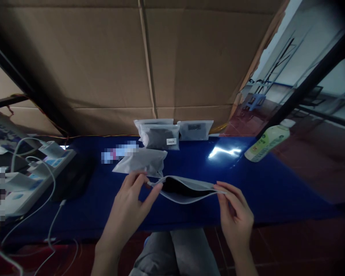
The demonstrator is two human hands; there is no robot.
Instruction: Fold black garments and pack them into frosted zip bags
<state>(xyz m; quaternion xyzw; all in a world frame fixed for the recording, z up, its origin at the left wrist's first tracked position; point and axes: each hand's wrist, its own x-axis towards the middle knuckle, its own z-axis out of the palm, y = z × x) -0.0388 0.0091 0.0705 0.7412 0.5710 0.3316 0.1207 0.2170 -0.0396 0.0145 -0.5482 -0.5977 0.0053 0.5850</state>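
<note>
In the head view, the left hand (130, 200) pinches the left corner of a pale bag (183, 199) between thumb and fingers, and the right hand (238, 212) pinches its right corner. The bag is over the near part of the blue surface (201, 163), its mouth parted on a dark inside. Just beyond the left hand lies another bag (146, 159); behind that, a labelled bag (158, 138) stands near the cardboard (103, 61). A bottle (267, 142) is at right.

Bottle (268, 142) right of held pouch (184, 199)
</note>
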